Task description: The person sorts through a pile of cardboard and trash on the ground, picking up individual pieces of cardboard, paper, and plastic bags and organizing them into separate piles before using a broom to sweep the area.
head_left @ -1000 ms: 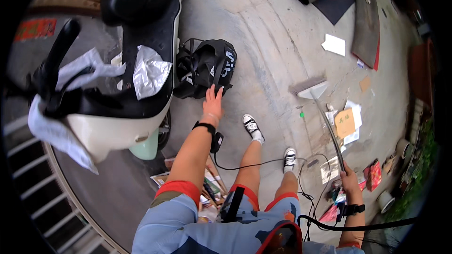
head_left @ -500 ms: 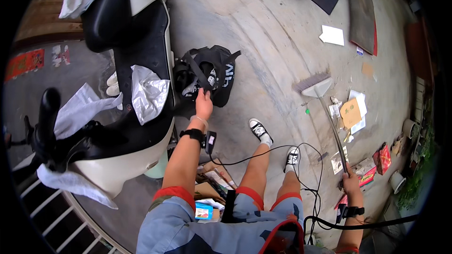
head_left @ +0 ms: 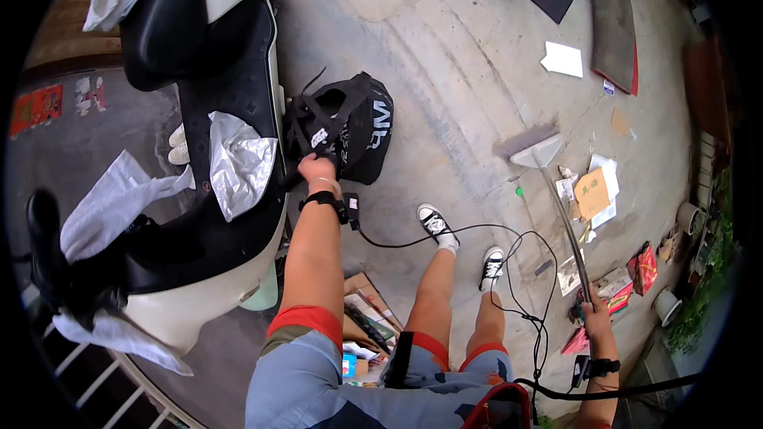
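Observation:
My left hand is closed on the near-left side of a black bag with large pale lettering. Fingers and bag are both dark-edged there, so the exact part gripped is partly hidden. The bag sits on the concrete floor against the scooter, its straps loose on top. Off to the right, my right hand wraps round the dark handle of a broom. Its pale, fan-shaped head and grey-brown bristles rest on the floor, pointing away from me.
A cream-and-black scooter fills the left side, with a silver sheet and white cloths on it. Cardboard and paper scraps lie beside the broom. Dark mats are at the far right. Loose black cables cross near my feet.
My left hand has moved left along the bag, and the bag's straps have shifted and its opening has changed shape. The broom has stayed almost in place.

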Demonstrator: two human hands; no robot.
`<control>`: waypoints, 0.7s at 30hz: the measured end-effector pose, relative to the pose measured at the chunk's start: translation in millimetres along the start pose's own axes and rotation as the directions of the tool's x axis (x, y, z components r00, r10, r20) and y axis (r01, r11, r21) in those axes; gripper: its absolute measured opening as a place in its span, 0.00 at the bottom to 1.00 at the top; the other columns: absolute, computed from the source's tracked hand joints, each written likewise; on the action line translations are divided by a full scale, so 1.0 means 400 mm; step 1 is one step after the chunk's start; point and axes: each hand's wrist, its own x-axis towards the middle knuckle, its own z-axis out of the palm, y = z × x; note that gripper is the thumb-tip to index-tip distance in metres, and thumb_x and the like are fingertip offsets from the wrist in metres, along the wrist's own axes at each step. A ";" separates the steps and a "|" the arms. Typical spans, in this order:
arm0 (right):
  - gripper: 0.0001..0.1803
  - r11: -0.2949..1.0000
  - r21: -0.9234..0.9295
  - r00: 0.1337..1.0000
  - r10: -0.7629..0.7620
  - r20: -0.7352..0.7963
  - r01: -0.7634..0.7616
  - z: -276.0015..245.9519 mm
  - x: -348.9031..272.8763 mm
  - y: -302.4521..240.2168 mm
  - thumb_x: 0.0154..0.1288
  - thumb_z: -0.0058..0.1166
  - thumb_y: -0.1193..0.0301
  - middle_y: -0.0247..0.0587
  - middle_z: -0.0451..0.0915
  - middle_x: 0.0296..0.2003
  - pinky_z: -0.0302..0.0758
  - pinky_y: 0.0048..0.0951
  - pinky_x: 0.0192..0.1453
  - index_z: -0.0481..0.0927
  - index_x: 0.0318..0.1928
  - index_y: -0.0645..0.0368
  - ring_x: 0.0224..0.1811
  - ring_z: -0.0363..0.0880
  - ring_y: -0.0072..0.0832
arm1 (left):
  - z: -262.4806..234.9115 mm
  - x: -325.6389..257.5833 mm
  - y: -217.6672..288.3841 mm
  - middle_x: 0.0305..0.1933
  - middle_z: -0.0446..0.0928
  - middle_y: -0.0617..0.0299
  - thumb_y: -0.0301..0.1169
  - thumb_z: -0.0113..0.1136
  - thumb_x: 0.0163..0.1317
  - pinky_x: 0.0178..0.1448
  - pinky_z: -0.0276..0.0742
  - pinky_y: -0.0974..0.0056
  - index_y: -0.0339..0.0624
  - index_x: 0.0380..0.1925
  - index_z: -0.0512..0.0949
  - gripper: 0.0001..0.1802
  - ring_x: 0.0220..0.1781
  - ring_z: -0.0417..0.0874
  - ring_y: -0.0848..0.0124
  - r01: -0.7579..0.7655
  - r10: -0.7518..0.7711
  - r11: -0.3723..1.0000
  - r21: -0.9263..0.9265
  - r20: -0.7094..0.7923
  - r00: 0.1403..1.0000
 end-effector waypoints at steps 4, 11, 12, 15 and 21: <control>0.27 0.947 -0.300 0.982 -0.152 -0.109 0.113 0.048 -0.019 -0.056 0.53 0.41 0.79 0.44 0.69 0.46 0.59 0.20 0.52 0.58 0.56 0.56 0.48 0.66 0.25 | 0.101 -0.095 0.092 0.60 0.44 0.41 0.53 0.47 0.49 0.58 0.54 0.57 0.21 0.53 0.48 0.45 0.58 0.55 0.49 -0.429 0.214 0.844 0.321 0.532 0.819; 0.28 0.958 -0.265 0.973 -0.161 -0.165 0.113 0.109 0.008 -0.039 0.53 0.41 0.79 0.34 0.69 0.18 0.65 0.20 0.19 0.59 0.56 0.46 0.13 0.63 0.18 | 0.170 0.004 0.017 0.45 0.67 0.42 0.50 0.43 0.54 0.52 0.61 0.56 0.35 0.40 0.71 0.27 0.52 0.64 0.51 -0.169 -0.153 0.883 0.437 0.610 0.777; 0.28 0.957 -0.269 0.974 -0.156 -0.166 0.108 0.102 -0.001 -0.047 0.53 0.41 0.79 0.34 0.69 0.18 0.65 0.20 0.19 0.59 0.56 0.46 0.13 0.63 0.18 | 0.158 0.014 0.000 0.40 0.70 0.41 0.49 0.42 0.55 0.50 0.63 0.56 0.33 0.37 0.72 0.27 0.48 0.67 0.49 -0.134 -0.136 0.926 0.353 0.643 0.753; 0.29 0.981 -0.151 0.984 0.098 -0.151 -0.121 0.089 -0.008 -0.068 0.53 0.41 0.79 0.35 0.70 0.19 0.66 0.20 0.19 0.59 0.57 0.44 0.14 0.64 0.18 | 0.087 0.014 -0.018 0.32 0.71 0.37 0.47 0.43 0.55 0.43 0.65 0.54 0.29 0.28 0.73 0.26 0.40 0.70 0.45 -0.241 0.100 0.949 0.201 0.534 0.840; 0.28 0.982 -0.148 0.986 0.096 -0.138 -0.117 0.053 -0.042 -0.118 0.54 0.40 0.78 0.34 0.68 0.17 0.63 0.21 0.16 0.58 0.57 0.43 0.12 0.62 0.17 | -0.144 -0.065 0.075 0.23 0.70 0.38 0.47 0.44 0.55 0.35 0.65 0.51 0.28 0.17 0.71 0.27 0.31 0.71 0.44 -0.330 0.172 0.891 0.311 0.441 0.881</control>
